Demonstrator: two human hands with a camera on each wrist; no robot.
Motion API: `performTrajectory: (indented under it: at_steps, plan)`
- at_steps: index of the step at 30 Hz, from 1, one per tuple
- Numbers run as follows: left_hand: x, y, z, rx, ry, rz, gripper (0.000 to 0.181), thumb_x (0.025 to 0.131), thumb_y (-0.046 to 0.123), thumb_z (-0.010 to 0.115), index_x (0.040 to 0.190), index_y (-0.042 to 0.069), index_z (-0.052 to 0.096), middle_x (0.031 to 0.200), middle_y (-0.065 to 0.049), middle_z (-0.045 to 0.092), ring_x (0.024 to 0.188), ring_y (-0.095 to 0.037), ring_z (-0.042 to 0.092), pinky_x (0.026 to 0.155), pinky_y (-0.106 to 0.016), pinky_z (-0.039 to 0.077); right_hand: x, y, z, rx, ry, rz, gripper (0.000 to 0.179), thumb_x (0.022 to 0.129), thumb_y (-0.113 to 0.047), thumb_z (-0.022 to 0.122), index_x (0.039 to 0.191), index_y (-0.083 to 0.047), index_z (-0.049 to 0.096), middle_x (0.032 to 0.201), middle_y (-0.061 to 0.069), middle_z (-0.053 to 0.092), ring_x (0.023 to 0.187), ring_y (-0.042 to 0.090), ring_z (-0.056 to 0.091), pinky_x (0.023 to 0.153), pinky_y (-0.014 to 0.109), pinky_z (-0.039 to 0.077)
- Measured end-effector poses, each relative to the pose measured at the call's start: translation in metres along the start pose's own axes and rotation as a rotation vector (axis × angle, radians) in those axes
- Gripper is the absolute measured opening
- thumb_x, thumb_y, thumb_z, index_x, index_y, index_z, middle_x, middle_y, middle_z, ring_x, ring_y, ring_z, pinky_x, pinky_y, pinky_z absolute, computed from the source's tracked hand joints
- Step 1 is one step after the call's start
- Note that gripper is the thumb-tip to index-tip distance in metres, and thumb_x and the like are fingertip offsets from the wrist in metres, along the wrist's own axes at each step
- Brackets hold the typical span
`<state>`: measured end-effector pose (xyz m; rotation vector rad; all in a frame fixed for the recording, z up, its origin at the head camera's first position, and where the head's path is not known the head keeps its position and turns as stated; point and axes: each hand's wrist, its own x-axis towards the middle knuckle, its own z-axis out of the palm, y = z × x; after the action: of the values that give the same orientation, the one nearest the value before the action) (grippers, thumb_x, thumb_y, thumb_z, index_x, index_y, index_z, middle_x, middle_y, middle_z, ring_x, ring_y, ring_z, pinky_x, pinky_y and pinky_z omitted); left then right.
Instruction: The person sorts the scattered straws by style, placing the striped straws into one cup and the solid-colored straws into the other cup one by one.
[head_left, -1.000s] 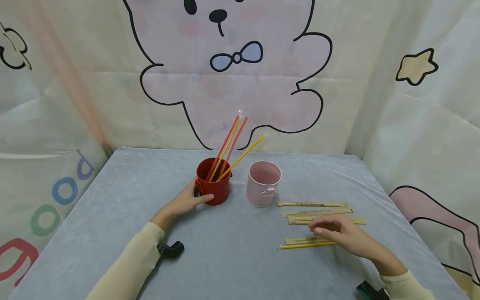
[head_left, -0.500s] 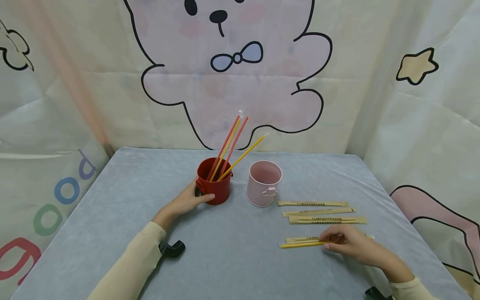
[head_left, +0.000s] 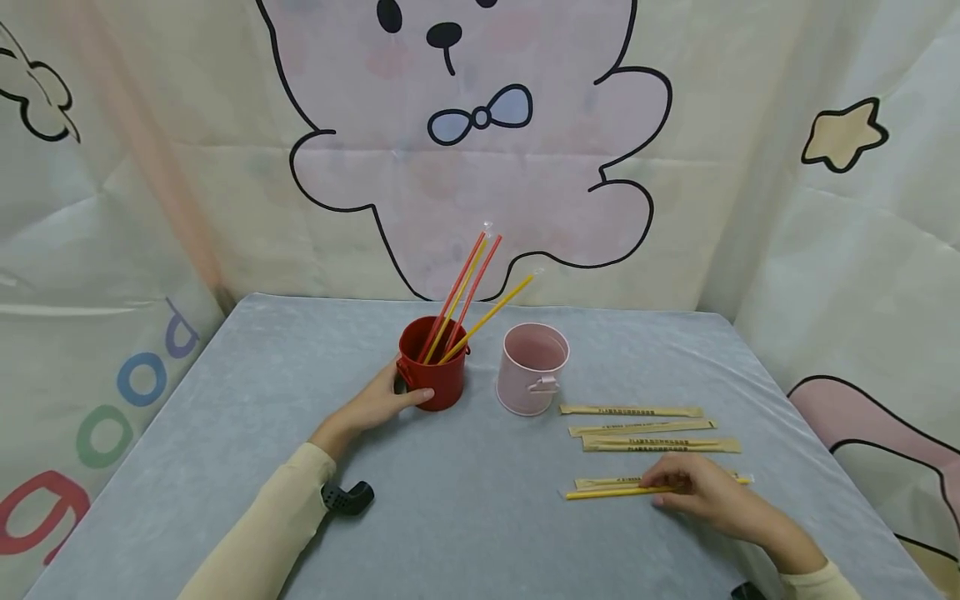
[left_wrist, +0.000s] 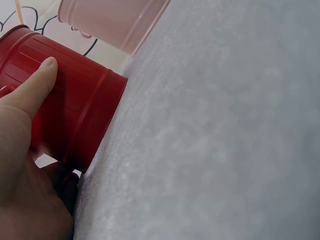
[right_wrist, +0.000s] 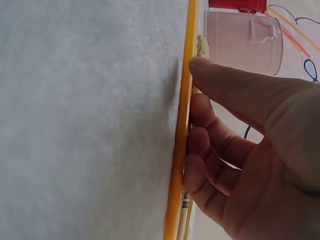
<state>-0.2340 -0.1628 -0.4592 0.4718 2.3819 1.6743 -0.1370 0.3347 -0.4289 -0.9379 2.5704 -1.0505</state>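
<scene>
My left hand (head_left: 375,402) grips the small red bucket (head_left: 442,379), thumb along its near side, as the left wrist view shows too. Several red and yellow straws (head_left: 491,313) in clear wrap lean inside it. To the right, my right hand (head_left: 708,493) pinches a yellow straw (head_left: 611,494) that lies on the cloth. In the right wrist view the thumb and fingertips are at this yellow straw (right_wrist: 184,95). Close behind it lies a straw in a printed paper sleeve (head_left: 606,482), partly hidden by the fingers.
A pink bucket (head_left: 531,379) stands right of the red one. Several paper-sleeved straws (head_left: 660,445) lie in rows in front of it, to the right. Blue-grey cloth covers the table (head_left: 450,517), and a printed curtain (head_left: 480,192) hangs behind.
My right hand has come down from over the paper-sleeved straws, nearer to me, and now has its fingers on the yellow straw. The left hand keeps its hold on the red bucket.
</scene>
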Motion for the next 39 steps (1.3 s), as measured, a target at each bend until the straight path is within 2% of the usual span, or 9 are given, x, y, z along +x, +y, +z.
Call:
performTrajectory:
  at_steps: [7, 11, 18, 26, 32, 36, 39]
  plan:
    - [0.002, 0.002, 0.000, 0.005, -0.004, 0.001, 0.081, 0.094, 0.031, 0.072, 0.159, 0.020, 0.025, 0.162, -0.005, 0.034, 0.152, -0.029, 0.025, 0.124, -0.062, 0.019, 0.002, -0.003, 0.002, -0.001, 0.005, 0.062, 0.014, 0.086, -0.010, 0.078, 0.097, -0.004, 0.072, 0.087, 0.004, 0.067, 0.078, -0.006, 0.052, 0.062, 0.022, 0.048]
    - [0.002, 0.002, 0.000, -0.004, -0.004, 0.004, 0.081, 0.094, 0.029, 0.072, 0.159, 0.019, 0.024, 0.162, -0.005, 0.034, 0.152, -0.029, 0.025, 0.124, -0.062, 0.019, 0.005, -0.002, 0.002, -0.022, 0.008, 0.054, 0.009, 0.088, -0.010, 0.076, 0.094, -0.007, 0.070, 0.083, -0.001, 0.065, 0.074, -0.006, 0.051, 0.059, 0.022, 0.047]
    - [0.001, 0.001, 0.000, 0.000, -0.001, 0.004, 0.080, 0.094, 0.030, 0.072, 0.158, 0.018, 0.026, 0.161, -0.006, 0.035, 0.152, -0.029, 0.027, 0.124, -0.062, 0.020, 0.007, -0.006, -0.002, -0.049, -0.017, 0.097, 0.004, 0.091, -0.009, 0.073, 0.093, -0.009, 0.069, 0.087, -0.006, 0.064, 0.075, -0.006, 0.050, 0.060, 0.022, 0.046]
    - [0.000, 0.000, -0.001, 0.000, 0.002, -0.001, 0.079, 0.094, 0.030, 0.072, 0.158, 0.018, 0.026, 0.161, -0.006, 0.036, 0.151, -0.029, 0.027, 0.123, -0.062, 0.021, 0.013, -0.021, -0.014, -0.175, 0.053, -0.004, 0.009, 0.091, -0.011, 0.073, 0.092, -0.019, 0.069, 0.088, -0.010, 0.067, 0.080, -0.006, 0.052, 0.063, 0.023, 0.045]
    - [-0.001, 0.000, -0.002, 0.006, -0.004, -0.011, 0.080, 0.094, 0.031, 0.072, 0.158, 0.019, 0.026, 0.161, -0.005, 0.035, 0.152, -0.029, 0.027, 0.124, -0.062, 0.021, 0.028, -0.039, -0.021, -0.141, 0.080, -0.041, 0.008, 0.094, -0.009, 0.069, 0.093, -0.016, 0.069, 0.087, -0.006, 0.068, 0.079, -0.004, 0.053, 0.059, 0.022, 0.041]
    - [0.000, 0.000, -0.002, 0.010, -0.010, -0.016, 0.080, 0.094, 0.032, 0.072, 0.158, 0.019, 0.025, 0.162, -0.005, 0.035, 0.152, -0.029, 0.025, 0.124, -0.063, 0.020, 0.040, -0.051, -0.023, -0.116, 0.152, -0.079, 0.013, 0.091, -0.004, 0.071, 0.093, -0.017, 0.069, 0.083, -0.008, 0.067, 0.076, -0.002, 0.056, 0.058, 0.021, 0.043]
    - [0.000, 0.000, -0.001, 0.016, -0.010, -0.012, 0.080, 0.094, 0.032, 0.072, 0.158, 0.019, 0.026, 0.162, -0.005, 0.035, 0.152, -0.029, 0.026, 0.124, -0.063, 0.019, 0.049, -0.061, -0.024, -0.101, 0.251, -0.111, 0.020, 0.089, 0.001, 0.072, 0.095, -0.018, 0.070, 0.086, -0.010, 0.068, 0.075, 0.001, 0.057, 0.061, 0.021, 0.046]
